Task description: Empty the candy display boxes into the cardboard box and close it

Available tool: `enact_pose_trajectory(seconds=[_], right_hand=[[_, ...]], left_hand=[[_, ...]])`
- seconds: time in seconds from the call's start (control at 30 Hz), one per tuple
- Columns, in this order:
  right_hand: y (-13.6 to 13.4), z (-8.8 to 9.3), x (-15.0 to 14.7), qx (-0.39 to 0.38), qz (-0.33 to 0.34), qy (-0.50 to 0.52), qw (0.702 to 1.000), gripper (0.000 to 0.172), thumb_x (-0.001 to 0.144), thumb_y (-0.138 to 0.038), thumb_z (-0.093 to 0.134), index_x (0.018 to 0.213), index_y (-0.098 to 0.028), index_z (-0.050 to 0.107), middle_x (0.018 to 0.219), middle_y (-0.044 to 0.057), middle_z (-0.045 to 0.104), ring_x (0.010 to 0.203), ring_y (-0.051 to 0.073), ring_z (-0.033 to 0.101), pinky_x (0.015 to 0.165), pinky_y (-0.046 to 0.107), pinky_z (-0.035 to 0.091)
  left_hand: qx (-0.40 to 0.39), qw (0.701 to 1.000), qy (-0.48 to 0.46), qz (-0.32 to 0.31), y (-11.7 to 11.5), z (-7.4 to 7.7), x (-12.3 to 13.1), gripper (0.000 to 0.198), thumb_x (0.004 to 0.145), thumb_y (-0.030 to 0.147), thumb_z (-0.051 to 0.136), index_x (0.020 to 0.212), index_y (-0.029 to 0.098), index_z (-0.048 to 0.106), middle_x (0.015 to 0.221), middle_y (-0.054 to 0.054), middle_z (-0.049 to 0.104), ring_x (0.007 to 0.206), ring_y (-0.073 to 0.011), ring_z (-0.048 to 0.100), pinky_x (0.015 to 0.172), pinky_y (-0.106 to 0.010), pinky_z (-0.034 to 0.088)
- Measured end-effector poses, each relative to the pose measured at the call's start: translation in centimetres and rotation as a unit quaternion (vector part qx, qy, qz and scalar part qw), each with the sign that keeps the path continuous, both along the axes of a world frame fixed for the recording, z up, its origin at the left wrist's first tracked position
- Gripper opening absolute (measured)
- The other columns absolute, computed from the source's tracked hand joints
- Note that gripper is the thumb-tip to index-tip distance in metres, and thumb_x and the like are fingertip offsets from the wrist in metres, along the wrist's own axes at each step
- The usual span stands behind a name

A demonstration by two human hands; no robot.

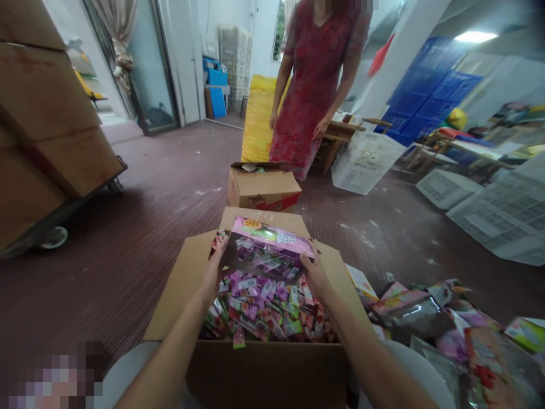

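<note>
Head view: both hands grip one pink candy bag (267,250) by its side edges, left hand (213,272) and right hand (314,275) each closed on it, arms stretched forward. Bag sits over the open carton (179,289) full of loose wrapped candies (264,309). Step looks like emptying; next needs a steady tilt over the carton.

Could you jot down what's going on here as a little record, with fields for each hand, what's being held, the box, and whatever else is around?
left hand: grips the left edge of the pink snack bag
right hand: grips the bag's right edge
bag: clear window, pink top, held over the open cardboard box
box contents: small wrapped candy packets, pink, purple, green
right of box: pile of more snack bags
beyond: smaller carton on the dark floor
other person: red dress, standing behind the carton
left side: stacked cartons on a wheeled cart
</note>
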State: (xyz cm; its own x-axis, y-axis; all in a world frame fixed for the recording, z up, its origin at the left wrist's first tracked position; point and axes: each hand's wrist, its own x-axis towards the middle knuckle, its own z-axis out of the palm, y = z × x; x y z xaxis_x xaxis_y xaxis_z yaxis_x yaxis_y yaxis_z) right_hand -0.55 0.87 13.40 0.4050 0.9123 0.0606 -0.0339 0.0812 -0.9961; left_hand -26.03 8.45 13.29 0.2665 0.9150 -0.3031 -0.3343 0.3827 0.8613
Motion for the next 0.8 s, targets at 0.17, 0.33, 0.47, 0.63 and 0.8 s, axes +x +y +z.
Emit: enact_pose_trajectory(seconds=[0.17, 0.33, 0.47, 0.63, 0.8], right_hand=[[0.5, 3.6, -0.8, 0.020, -0.029, -0.139, 0.990, 0.090, 0.069, -0.065, 0.078, 0.143, -0.021, 0.050, 0.141, 0.013, 0.057, 0.132, 0.031, 0.052, 0.118, 0.049, 0.036], [0.8, 5.1, -0.7, 0.030, -0.013, -0.148, 0.988, 0.091, 0.070, -0.072, 0.074, 0.143, -0.023, 0.052, 0.138, 0.012, 0.060, 0.133, 0.031, 0.050, 0.120, 0.050, 0.032], [0.1, 5.1, 0.2, 0.028, -0.042, -0.116, 0.992, 0.089, 0.071, -0.072, 0.073, 0.143, -0.023, 0.052, 0.132, 0.012, 0.064, 0.126, 0.030, 0.056, 0.116, 0.049, 0.039], [-0.9, 4.7, -0.2, 0.070, -0.112, -0.035, 0.991, 0.094, 0.072, -0.070, 0.074, 0.148, -0.023, 0.044, 0.133, 0.012, 0.064, 0.122, 0.028, 0.061, 0.103, 0.046, 0.052], [-0.8, 5.4, -2.4, 0.060, -0.130, 0.124, 0.982, 0.095, 0.065, -0.075, 0.077, 0.140, -0.024, 0.050, 0.116, 0.009, 0.073, 0.108, 0.028, 0.070, 0.090, 0.045, 0.060]], left_hand=[[-0.067, 0.997, 0.021, 0.041, -0.3, -0.1, -0.1, 0.060, 0.096, 0.065, 0.043, 0.146, 0.033, 0.052, 0.148, -0.005, 0.057, 0.125, -0.0252, 0.059, 0.086, -0.032, 0.055], [-0.035, 0.999, 0.032, 0.018, -1.4, 0.6, -0.3, 0.068, 0.089, 0.071, 0.051, 0.143, 0.029, 0.055, 0.138, -0.009, 0.065, 0.120, -0.0270, 0.062, 0.087, -0.033, 0.054], [-0.002, 0.999, -0.028, -0.033, -1.7, 1.1, -1.0, 0.078, 0.082, 0.077, 0.055, 0.138, 0.024, 0.060, 0.130, -0.011, 0.069, 0.118, -0.0285, 0.062, 0.090, -0.035, 0.053], [0.008, 0.994, -0.106, -0.017, -0.7, 0.6, -1.9, 0.083, 0.078, 0.076, 0.060, 0.142, 0.023, 0.055, 0.117, -0.009, 0.074, 0.100, -0.0240, 0.070, 0.085, -0.034, 0.053], [0.007, 1.000, -0.002, 0.009, -0.9, -1.2, -1.1, 0.070, 0.058, 0.069, 0.080, 0.102, 0.014, 0.074, 0.082, -0.007, 0.075, 0.076, -0.0207, 0.069, 0.072, -0.029, 0.050]])
